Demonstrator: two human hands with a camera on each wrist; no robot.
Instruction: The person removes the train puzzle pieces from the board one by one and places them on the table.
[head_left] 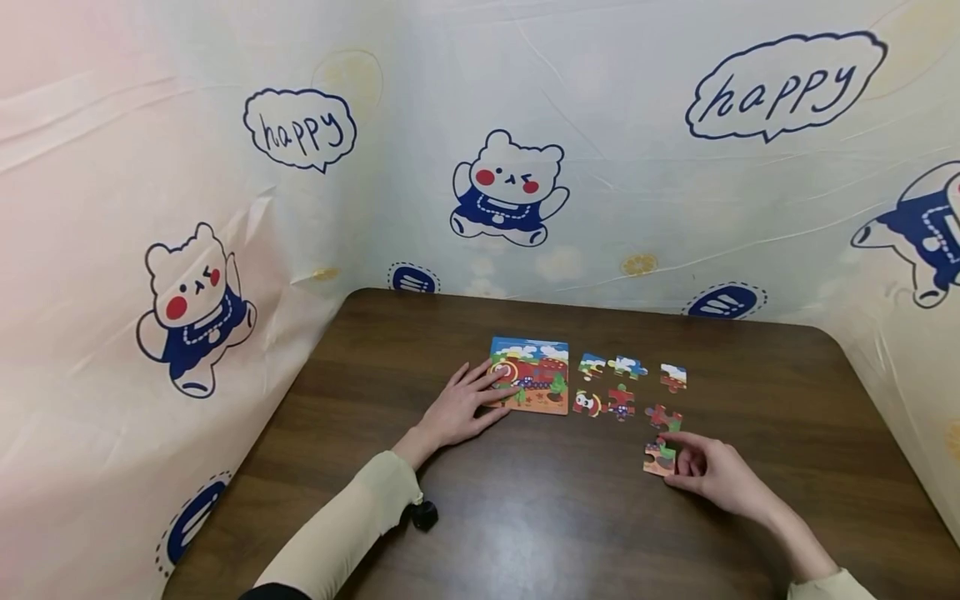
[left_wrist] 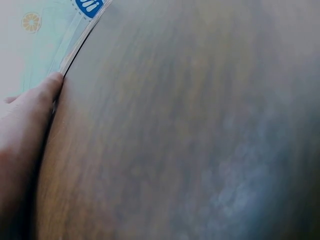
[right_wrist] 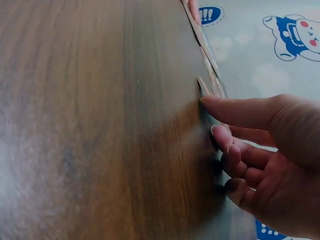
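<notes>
In the head view my left hand rests with spread, straight fingers on the left part of a square picture puzzle board, which shows a red train under a blue sky. My right hand pinches a jigsaw piece with orange ground and a green bush, between thumb and index finger at its right edge. Just above it lies a red and green piece. The right wrist view shows the right hand low at the tabletop, other fingers curled. Only part of the left hand shows in the left wrist view.
Between board and right hand lie several loose pieces, among them a cloud piece, a train-face piece and a sky piece. The brown wooden table meets a printed curtain at the back and left.
</notes>
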